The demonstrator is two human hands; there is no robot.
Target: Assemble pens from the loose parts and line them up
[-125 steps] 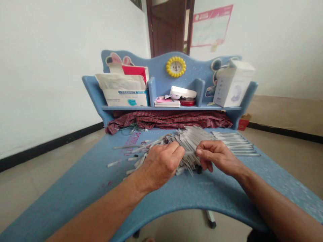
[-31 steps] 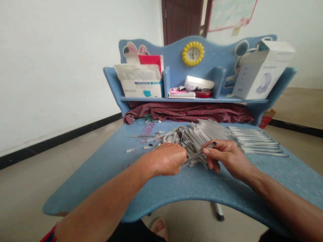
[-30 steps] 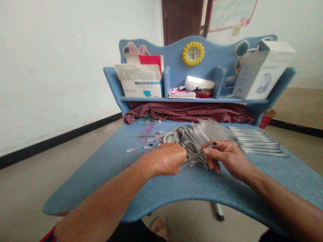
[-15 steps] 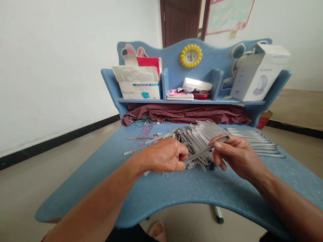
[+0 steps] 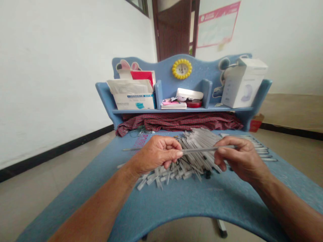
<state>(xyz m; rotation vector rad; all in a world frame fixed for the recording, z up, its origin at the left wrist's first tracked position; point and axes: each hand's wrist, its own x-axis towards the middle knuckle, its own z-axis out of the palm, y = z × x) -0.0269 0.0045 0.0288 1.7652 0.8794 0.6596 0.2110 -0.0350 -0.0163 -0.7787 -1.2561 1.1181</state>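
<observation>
A slim grey translucent pen (image 5: 199,150) is held level above the desk. My left hand (image 5: 158,153) pinches its left end between thumb and fingers. At the other end, the fingers of my right hand (image 5: 238,158) are closed round the pen, with its darker tip by the knuckles. Beneath and behind lies a heap of clear pen barrels (image 5: 199,136). Nearer to me, short clear pen caps (image 5: 151,178) are scattered under my left hand. Right of the heap, several pens (image 5: 264,151) lie side by side in a row, partly covered by my right hand.
The blue desk (image 5: 176,201) has a curved front edge. At its back, a shelf (image 5: 199,110) bears a mask box (image 5: 133,101), a white box (image 5: 243,84) and a red round tin (image 5: 193,104). A checked cloth (image 5: 176,121) lies underneath.
The pen has gone from slanted to nearly level. My left hand has turned from a knuckles-up fist to a thumb-forward pinch at its end. The view has tilted up slightly.
</observation>
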